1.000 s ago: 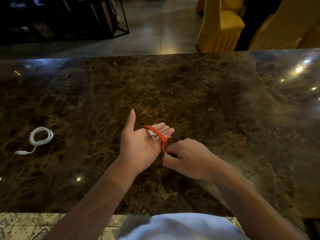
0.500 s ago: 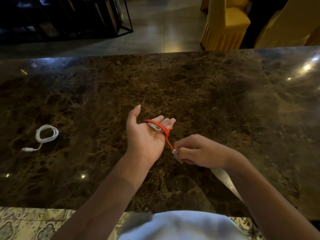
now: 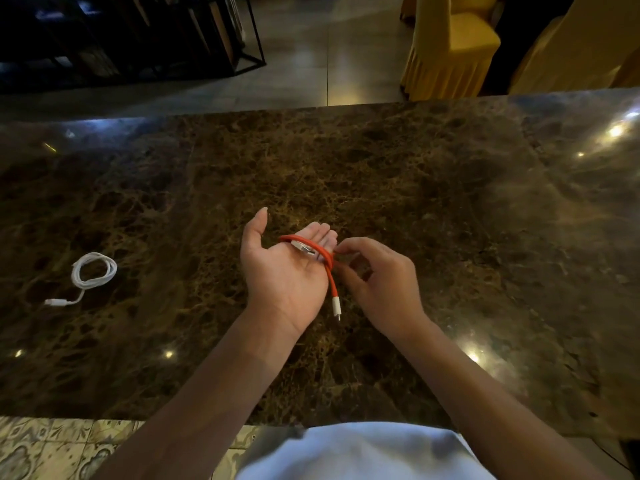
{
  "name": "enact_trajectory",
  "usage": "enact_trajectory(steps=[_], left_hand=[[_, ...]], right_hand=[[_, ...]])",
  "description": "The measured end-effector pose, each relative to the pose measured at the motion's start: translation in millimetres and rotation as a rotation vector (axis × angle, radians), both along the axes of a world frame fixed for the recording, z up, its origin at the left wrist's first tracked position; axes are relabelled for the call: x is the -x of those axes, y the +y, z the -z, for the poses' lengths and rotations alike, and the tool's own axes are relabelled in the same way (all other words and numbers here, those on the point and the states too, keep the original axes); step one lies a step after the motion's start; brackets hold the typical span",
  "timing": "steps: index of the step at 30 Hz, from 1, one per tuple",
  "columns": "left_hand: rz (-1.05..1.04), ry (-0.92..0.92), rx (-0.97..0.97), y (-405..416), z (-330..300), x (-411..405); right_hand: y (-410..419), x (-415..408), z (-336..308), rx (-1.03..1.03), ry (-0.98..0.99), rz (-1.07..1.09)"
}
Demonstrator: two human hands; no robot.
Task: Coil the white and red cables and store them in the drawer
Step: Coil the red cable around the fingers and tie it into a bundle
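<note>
My left hand (image 3: pixel 284 271) is held palm up over the middle of the marble counter, fingers straight. The red cable (image 3: pixel 323 256) is wound around those fingers, with a silver plug lying across the palm. Its loose end hangs down beside the palm and ends in a white plug (image 3: pixel 336 306). My right hand (image 3: pixel 377 278) is just to the right and pinches the red coil at the edge of my left fingers. The white cable (image 3: pixel 93 271) lies coiled on the counter at the left, its plug end trailing toward the near side. No drawer is in view.
The dark marble counter (image 3: pixel 415 202) fills most of the view, with light reflections on its right side. Beyond its far edge stand yellow-covered chairs (image 3: pixel 450 46) at the right and a black metal rack (image 3: pixel 138 36) at the left. Patterned floor tiles (image 3: pixel 52 448) show below the near edge.
My right hand let go of the cable's white-plug end and moved up to pinch the coil at my left fingers. The loose end now hangs free beside my left palm.
</note>
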State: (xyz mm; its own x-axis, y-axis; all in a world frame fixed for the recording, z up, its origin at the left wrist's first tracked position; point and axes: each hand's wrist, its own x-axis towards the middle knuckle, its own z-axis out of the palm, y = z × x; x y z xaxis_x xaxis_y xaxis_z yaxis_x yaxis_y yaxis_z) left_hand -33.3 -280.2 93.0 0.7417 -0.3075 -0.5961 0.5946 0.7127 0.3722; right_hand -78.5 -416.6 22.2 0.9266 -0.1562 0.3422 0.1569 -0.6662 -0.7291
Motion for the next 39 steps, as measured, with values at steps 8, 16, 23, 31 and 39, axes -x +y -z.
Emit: enact_trajectory(steps=[8,16,23,31,39], left_hand=[[0.008,-0.019,-0.022,6,-4,1],[0.014,-0.147,-0.176,-1,1,11],[-0.022,-0.196,-0.301,-6,4,-1],[0.168,-0.301,-0.492,-4,32,-12],[0.373,-0.464,-0.647,-8,49,-5]], right_hand=[[-10,-2,-10,0.095,-0.072,-0.186],[-25,-13,-9,-0.136,0.195,-0.43],[-24,-24,-15,-0.164,0.478,-0.41],[17,-21,-30,-0.405,0.899,-0.339],[21,-24,-17,-0.622,1.077,-0.238]])
